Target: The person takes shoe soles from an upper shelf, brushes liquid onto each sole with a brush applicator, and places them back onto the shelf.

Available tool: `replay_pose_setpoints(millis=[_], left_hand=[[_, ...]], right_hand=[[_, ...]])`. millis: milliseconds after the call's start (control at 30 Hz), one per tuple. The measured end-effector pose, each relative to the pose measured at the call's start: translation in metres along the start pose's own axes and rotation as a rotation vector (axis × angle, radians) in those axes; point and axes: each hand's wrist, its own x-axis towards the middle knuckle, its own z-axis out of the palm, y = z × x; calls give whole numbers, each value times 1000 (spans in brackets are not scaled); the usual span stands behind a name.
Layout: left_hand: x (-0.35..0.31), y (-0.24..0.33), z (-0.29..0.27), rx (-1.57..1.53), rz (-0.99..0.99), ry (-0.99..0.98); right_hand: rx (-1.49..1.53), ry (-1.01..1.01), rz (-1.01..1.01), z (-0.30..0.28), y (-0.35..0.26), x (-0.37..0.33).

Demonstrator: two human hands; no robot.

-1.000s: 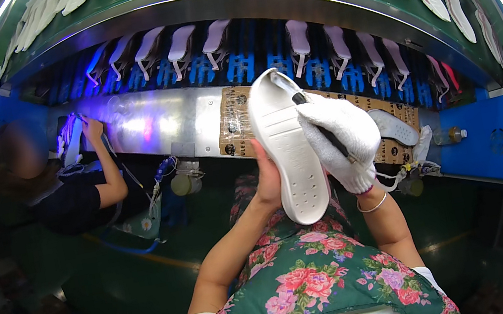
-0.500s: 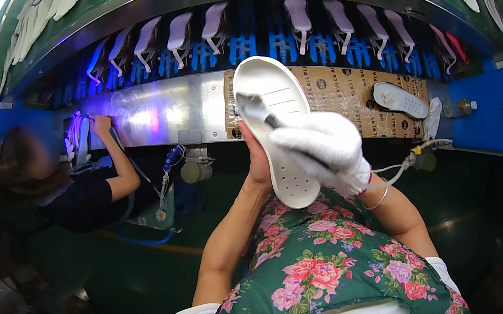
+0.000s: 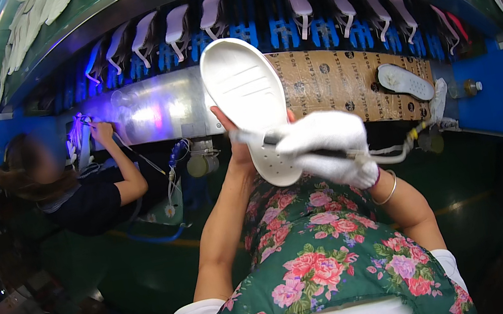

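Observation:
A white shoe sole (image 3: 241, 81) is held upright in front of me, its hollow inner side facing up, with ridges in the wide end and small holes in the narrow end. My bare left hand (image 3: 238, 151) grips it from the left and below; a fingertip shows at its right edge. My right hand (image 3: 329, 146), in a white knit glove, is closed round a dark-handled brush (image 3: 271, 139). The blurred brush head crosses the sole's narrow middle, towards the left edge. A pale tube (image 3: 392, 154) runs off rightwards beside the right wrist.
Brown printed cardboard (image 3: 326, 86) covers part of the metal bench (image 3: 168, 104), with another sole (image 3: 405, 83) lying on it. A small bottle (image 3: 469, 87) stands at the right. Lilac shoe uppers (image 3: 212, 12) hang in a row beyond. A co-worker (image 3: 94, 178) handles straps at left.
The brush has moved from the sole's wide end down to its narrow middle, near the left edge. The sole has shifted a little up and left in the picture.

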Motion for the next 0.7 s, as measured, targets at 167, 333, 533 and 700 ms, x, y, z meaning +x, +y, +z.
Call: replay_pose_setpoints(millis=[167,333,533,700], left_hand=[[8,15,1,92,-51,-5],[9,19,-5,-101,-81,0],[24,28,-15,-193,-51,-125],[40,33,-9,-172,41,-183]], right_hand=[[-285,-9,-90,12,-6,0],[187,10,110,14,-5,-4],[-135,-96,-140,20,3,-8],[-75,105,28,22,11,-4]])
